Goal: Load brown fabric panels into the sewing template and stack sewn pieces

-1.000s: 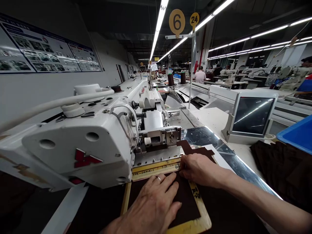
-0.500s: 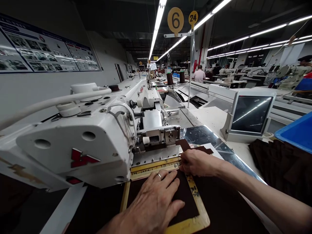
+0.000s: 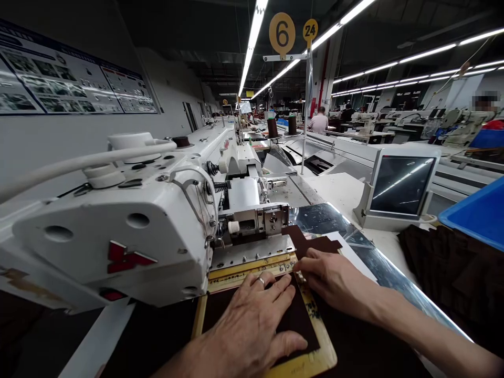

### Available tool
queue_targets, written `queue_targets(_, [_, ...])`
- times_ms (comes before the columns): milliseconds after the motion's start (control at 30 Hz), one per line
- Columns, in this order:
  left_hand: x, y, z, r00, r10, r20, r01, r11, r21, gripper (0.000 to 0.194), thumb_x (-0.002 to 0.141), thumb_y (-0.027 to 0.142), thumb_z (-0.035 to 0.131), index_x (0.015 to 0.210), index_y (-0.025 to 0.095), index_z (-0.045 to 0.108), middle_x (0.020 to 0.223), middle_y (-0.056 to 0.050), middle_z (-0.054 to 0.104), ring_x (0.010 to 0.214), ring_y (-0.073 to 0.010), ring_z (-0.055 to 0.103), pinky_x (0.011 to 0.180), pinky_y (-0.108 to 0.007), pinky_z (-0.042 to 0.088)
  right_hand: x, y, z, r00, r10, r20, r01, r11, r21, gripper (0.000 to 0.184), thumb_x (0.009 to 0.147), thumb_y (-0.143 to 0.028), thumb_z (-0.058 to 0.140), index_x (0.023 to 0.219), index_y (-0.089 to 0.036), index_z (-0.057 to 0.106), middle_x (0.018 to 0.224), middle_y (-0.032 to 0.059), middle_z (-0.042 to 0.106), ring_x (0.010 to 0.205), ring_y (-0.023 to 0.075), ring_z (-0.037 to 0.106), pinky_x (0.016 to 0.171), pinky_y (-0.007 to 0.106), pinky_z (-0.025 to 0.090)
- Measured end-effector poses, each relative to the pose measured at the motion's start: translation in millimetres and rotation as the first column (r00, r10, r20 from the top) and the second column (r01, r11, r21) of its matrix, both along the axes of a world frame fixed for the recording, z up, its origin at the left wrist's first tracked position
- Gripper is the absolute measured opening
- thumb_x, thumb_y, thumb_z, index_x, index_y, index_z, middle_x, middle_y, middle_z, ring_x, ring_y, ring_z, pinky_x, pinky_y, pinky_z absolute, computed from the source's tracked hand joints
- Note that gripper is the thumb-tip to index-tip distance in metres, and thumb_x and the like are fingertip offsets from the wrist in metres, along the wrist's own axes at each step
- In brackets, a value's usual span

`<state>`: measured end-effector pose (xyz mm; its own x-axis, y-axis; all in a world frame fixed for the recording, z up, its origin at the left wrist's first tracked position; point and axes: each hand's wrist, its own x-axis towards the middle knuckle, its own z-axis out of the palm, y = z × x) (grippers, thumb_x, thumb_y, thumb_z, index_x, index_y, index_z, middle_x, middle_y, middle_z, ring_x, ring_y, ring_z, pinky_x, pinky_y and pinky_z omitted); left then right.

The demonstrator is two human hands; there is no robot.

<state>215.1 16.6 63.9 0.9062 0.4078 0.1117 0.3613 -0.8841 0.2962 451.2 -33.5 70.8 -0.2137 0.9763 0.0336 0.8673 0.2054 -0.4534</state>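
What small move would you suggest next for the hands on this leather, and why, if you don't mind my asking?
I'd probably have the right hand nudge the brown leather square in the yellow frame while the left hand keeps pressing it flat, since the right fingers already sit at the frame's edge.

Fluorescent ceiling tubes (image 3: 252, 42) light a grey wall (image 3: 173, 105) bearing printed charts (image 3: 66, 73).
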Motion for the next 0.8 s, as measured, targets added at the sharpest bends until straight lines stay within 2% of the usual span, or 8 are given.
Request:
queue_targets(167, [1.9,-1.6,3.4,1.0,-0.004,-0.003,0.004,1.0,-0.011,0.064,0.095,0.061,0.066,0.145,0.021,0.058,0.149,-0.009,0.059,0.141,-0.0333,0.049,0.119,-0.057,0.038,-10.7,-7.8,-10.9,0.956,0.03,0.291,-0.055,0.995,0.079,0.024,0.098,-0.015,0.049,0.112,-0.024,0.066,0.095,0.0058,0.061,0.082,0.0221,0.059,0.068,0.032,0.044])
queue_targets(267, [-1.6,-5.3,3.1,0.996,-0.018,-0.088,0.022,0.999,0.049,0.066,0.094,0.053,0.072,0.146,0.017,0.056,0.154,-0.014,0.052,0.143,-0.0374,0.047,0.115,-0.06,0.043,-13.1,-9.6,-18.6,0.92,0.077,0.384,-0.142,0.979,0.144,0.038,0.094,-0.008,0.048,0.127,-0.022,0.061,0.115,0.0119,0.064,0.101,0.0272,0.062,0.085,0.039,0.05])
queue_targets(333, [-3.0,-7.8,1.4,0.989,-0.018,-0.15,0.03,0.997,0.078,0.067,0.093,0.048,0.074,0.147,0.014,0.055,0.155,-0.017,0.049,0.143,-0.0388,0.047,0.112,-0.061,0.045,-12.4,-13.5,-24.0,0.896,0.102,0.431,-0.199,0.962,0.185,0.051,0.091,-0.001,0.045,0.139,-0.018,0.055,0.132,0.0175,0.061,0.12,0.0316,0.058,0.101,0.045,0.046])
queue_targets(433, [-1.2,-11.0,-1.1,0.981,0.014,-0.192,0.0,0.997,0.074,0.066,0.094,0.045,0.073,0.149,0.014,0.053,0.158,-0.017,0.045,0.146,-0.0393,0.043,0.115,-0.062,0.042,-7.8,-20.0,-33.2,0.875,0.111,0.471,-0.238,0.946,0.219,0.056,0.092,-0.002,0.044,0.145,-0.018,0.05,0.145,0.0197,0.054,0.131,0.0351,0.053,0.11,0.052,0.041])
queue_targets(533, [0.0,-14.3,-2.3,0.983,0.045,-0.179,-0.041,0.999,0.025,0.061,0.101,0.054,0.06,0.149,0.017,0.054,0.16,-0.014,0.044,0.148,-0.0376,0.04,0.118,-0.062,0.037,-3.7,-21.7,-39.9,0.893,0.084,0.441,-0.198,0.955,0.218,0.053,0.096,-0.011,0.048,0.148,-0.025,0.047,0.151,0.0152,0.05,0.135,0.0354,0.05,0.107,0.053,0.044])
queue_targets(667, [-14.4,-19.5,-11.0,0.988,0.03,-0.149,-0.029,1.0,0.01,0.074,0.102,0.068,0.046,0.153,0.015,0.048,0.161,-0.017,0.04,0.151,-0.0366,0.035,0.12,-0.062,0.033,-9.3,-17.4,-40.9,0.902,0.047,0.429,-0.142,0.971,0.191,0.045,0.095,-0.013,0.05,0.138,-0.023,0.057,0.137,0.0145,0.06,0.116,0.0326,0.061,0.094,0.05,0.052])
queue_targets(733, [-27.5,-22.6,-20.1,0.991,0.024,-0.134,-0.02,0.999,0.033,0.084,0.096,0.077,0.046,0.155,0.018,0.044,0.162,-0.017,0.039,0.151,-0.0383,0.034,0.119,-0.066,0.03,-15.8,-16.6,-41.8,0.897,0.02,0.442,-0.141,0.96,0.242,0.043,0.093,-0.011,0.051,0.134,-0.021,0.061,0.131,0.0151,0.064,0.107,0.0315,0.064,0.087,0.047,0.054])
queue_targets(800, [-39.9,-26.1,-30.3,0.989,0.032,-0.142,-0.024,0.998,0.059,0.087,0.095,0.08,0.046,0.158,0.021,0.039,0.163,-0.015,0.036,0.151,-0.0395,0.033,0.118,-0.069,0.028,-22.7,-18.4,-45.6,0.903,-0.002,0.43,-0.156,0.93,0.332,0.04,0.096,-0.017,0.053,0.135,-0.019,0.061,0.132,0.0153,0.064,0.106,0.0313,0.064,0.083,0.046,0.056])
